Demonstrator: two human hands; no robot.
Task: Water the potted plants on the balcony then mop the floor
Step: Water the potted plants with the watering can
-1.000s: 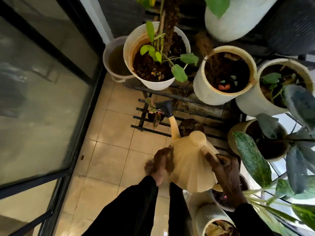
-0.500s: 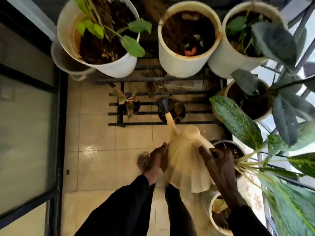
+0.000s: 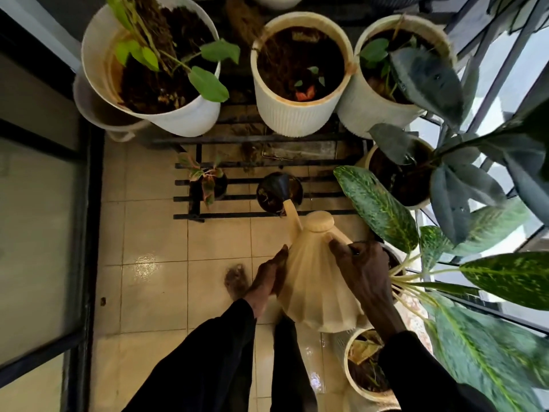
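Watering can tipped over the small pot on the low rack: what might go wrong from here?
1. The small pot is hardly wider than the spout head of the watering can; water may spill through the slatted rack onto the tiles.
2. A bare foot stands on those glossy tiles; it may slip.

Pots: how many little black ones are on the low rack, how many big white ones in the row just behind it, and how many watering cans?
little black pots: 2
big white pots: 3
watering can: 1
Total: 6
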